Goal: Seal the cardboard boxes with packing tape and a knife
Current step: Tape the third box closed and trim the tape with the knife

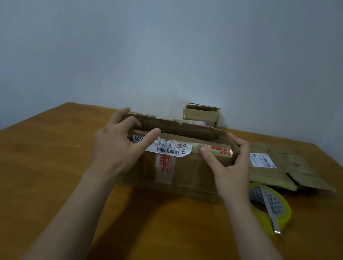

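Your left hand (117, 146) and right hand (233, 170) grip cardboard box (190, 177) by its near flap, probably closing it; tape roll (287, 214) nearer your right

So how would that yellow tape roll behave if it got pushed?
The tape roll lies flat on the table, so it would probably slide, not roll. The knife rests loose across it and would likely slip off.

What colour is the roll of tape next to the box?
The round roll of packing tape is yellow, seen best in the head view.
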